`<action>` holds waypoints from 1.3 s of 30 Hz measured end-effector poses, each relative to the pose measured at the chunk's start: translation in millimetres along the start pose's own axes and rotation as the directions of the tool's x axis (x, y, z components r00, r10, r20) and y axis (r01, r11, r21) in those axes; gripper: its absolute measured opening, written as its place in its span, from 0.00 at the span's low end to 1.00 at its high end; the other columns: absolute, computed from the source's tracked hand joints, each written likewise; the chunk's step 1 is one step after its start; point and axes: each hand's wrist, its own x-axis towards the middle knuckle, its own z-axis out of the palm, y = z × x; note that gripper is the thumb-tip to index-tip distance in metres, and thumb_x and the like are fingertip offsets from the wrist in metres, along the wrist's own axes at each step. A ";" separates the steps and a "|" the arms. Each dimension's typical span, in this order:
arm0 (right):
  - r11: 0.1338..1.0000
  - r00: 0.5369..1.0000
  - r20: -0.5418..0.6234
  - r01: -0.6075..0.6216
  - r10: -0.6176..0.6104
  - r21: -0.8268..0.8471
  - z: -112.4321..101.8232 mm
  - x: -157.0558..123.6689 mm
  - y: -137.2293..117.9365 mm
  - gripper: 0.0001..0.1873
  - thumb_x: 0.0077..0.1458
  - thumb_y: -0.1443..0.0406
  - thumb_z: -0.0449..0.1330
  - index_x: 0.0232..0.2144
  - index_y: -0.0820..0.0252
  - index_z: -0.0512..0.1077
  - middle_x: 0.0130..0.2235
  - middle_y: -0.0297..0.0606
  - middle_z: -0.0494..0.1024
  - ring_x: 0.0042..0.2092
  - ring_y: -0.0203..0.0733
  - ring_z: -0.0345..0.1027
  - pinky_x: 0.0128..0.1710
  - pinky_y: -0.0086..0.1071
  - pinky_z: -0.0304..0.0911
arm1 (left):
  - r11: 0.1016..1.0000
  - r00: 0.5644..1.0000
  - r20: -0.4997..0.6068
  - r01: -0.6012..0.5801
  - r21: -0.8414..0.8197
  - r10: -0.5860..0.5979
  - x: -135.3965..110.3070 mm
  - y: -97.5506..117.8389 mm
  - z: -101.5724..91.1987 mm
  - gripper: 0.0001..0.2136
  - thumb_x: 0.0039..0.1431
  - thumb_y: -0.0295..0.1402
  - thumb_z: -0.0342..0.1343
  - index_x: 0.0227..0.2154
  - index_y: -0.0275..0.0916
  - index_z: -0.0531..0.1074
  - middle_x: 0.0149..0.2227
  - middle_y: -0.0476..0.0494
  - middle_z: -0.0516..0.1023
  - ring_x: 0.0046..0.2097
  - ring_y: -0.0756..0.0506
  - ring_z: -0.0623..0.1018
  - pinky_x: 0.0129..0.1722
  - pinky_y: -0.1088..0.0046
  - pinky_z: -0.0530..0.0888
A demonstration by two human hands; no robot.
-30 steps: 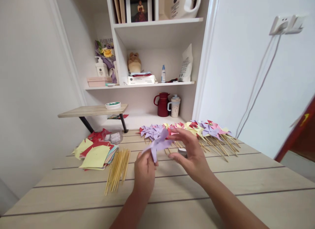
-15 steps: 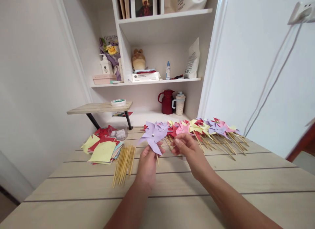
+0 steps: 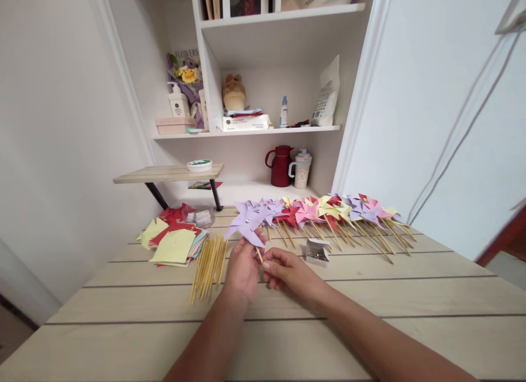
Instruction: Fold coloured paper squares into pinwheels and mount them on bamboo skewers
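Observation:
My left hand is closed round a purple paper pinwheel, gripping it just below the paper where the wooden stick begins. The pinwheel faces me, with a small metal pin at its centre. My right hand pinches the lower end of that stick beside the left hand. Both hands hover over the light wooden table. A row of finished pinwheels in purple, red, pink and yellow lies behind the hands.
A bundle of wooden sticks lies left of my hands, next to a pile of coloured paper squares. A small open box of pins sits right of the hands. Shelves with a red jug stand behind.
The pinwheel has turned from lying flat between the hands to upright facing me. My right hand dropped from its blades to the stick's lower end, uncovering the pin box.

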 end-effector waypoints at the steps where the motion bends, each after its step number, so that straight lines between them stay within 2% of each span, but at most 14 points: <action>1: 1.000 1.000 0.009 0.007 -0.007 0.006 0.8 -0.3 -1.3 0.25 0.45 0.46 0.68 0.30 0.59 0.67 0.25 0.29 0.73 0.23 0.31 0.63 0.26 0.27 0.59 | 1.000 1.000 0.003 0.011 0.003 -0.011 -0.4 -0.2 0.3 0.10 0.45 0.32 0.67 0.30 0.36 0.76 0.31 0.46 0.78 0.29 0.51 0.73 0.29 0.76 0.69; 4: 0.999 0.999 -0.001 0.043 -0.043 -0.006 3.1 -1.6 -5.5 0.24 0.45 0.47 0.68 0.26 0.60 0.69 0.24 0.31 0.73 0.23 0.32 0.64 0.27 0.28 0.60 | 0.999 0.999 0.013 0.032 0.013 -0.033 -1.4 -1.0 1.2 0.11 0.45 0.33 0.67 0.33 0.36 0.76 0.30 0.46 0.78 0.28 0.52 0.72 0.26 0.77 0.67; 7: 0.996 0.995 -0.068 0.073 -0.076 -0.045 4.7 -2.9 -8.9 0.22 0.46 0.48 0.67 0.21 0.60 0.70 0.22 0.32 0.73 0.23 0.33 0.64 0.26 0.29 0.59 | 0.999 0.999 0.041 0.014 0.035 -0.016 -2.0 -0.9 1.6 0.11 0.46 0.34 0.66 0.34 0.36 0.77 0.30 0.46 0.78 0.28 0.51 0.72 0.27 0.76 0.68; 14: 0.993 0.974 -0.192 0.112 -0.118 -0.042 2.5 -2.0 -14.9 0.20 0.46 0.50 0.66 0.21 0.60 0.70 0.21 0.32 0.72 0.22 0.33 0.62 0.24 0.29 0.58 | 0.994 0.994 0.094 -0.057 0.090 0.049 -0.7 1.2 -0.4 0.13 0.50 0.38 0.65 0.36 0.34 0.79 0.32 0.44 0.79 0.34 0.49 0.75 0.34 0.75 0.70; 17: 0.991 0.971 -0.200 0.124 -0.133 -0.053 0.7 -0.8 -16.1 0.19 0.48 0.51 0.65 0.21 0.60 0.69 0.21 0.32 0.71 0.21 0.33 0.61 0.23 0.29 0.57 | 0.988 0.986 0.146 -0.103 0.111 0.087 0.1 0.4 -1.6 0.12 0.51 0.37 0.65 0.34 0.34 0.79 0.33 0.44 0.79 0.34 0.49 0.76 0.37 0.73 0.71; 23: 0.989 0.967 -0.211 0.139 -0.145 -0.044 -0.4 0.6 -16.4 0.19 0.47 0.51 0.65 0.22 0.60 0.69 0.22 0.32 0.72 0.22 0.33 0.62 0.24 0.28 0.58 | 0.976 0.963 0.266 -0.092 0.197 0.037 2.9 -3.9 -5.3 0.14 0.55 0.41 0.63 0.37 0.34 0.78 0.33 0.43 0.79 0.33 0.49 0.75 0.37 0.72 0.71; 28: 0.991 0.965 -0.228 0.124 -0.133 -0.051 -0.7 3.3 -13.2 0.20 0.47 0.50 0.65 0.22 0.61 0.69 0.22 0.32 0.72 0.21 0.32 0.62 0.23 0.28 0.57 | 0.948 0.957 0.287 -0.132 0.289 0.045 8.8 -6.5 -10.8 0.14 0.55 0.42 0.63 0.35 0.35 0.78 0.34 0.43 0.80 0.34 0.49 0.74 0.38 0.74 0.71; 33: 0.992 0.959 -0.254 0.126 -0.128 -0.025 -1.5 6.1 -8.3 0.20 0.47 0.50 0.65 0.22 0.61 0.69 0.21 0.32 0.71 0.21 0.32 0.61 0.22 0.27 0.56 | 0.931 0.945 0.327 -0.136 0.339 0.019 12.7 -8.5 -15.7 0.16 0.57 0.42 0.61 0.43 0.37 0.78 0.37 0.43 0.80 0.34 0.50 0.75 0.41 0.73 0.71; 39: 0.989 0.950 -0.281 0.145 -0.137 0.006 -2.2 10.1 -5.5 0.20 0.46 0.50 0.66 0.23 0.62 0.70 0.20 0.31 0.71 0.20 0.31 0.60 0.22 0.27 0.55 | 0.907 0.920 0.393 -0.177 0.383 0.013 12.8 -6.8 -17.0 0.17 0.58 0.44 0.60 0.43 0.36 0.78 0.39 0.40 0.81 0.38 0.46 0.77 0.42 0.70 0.72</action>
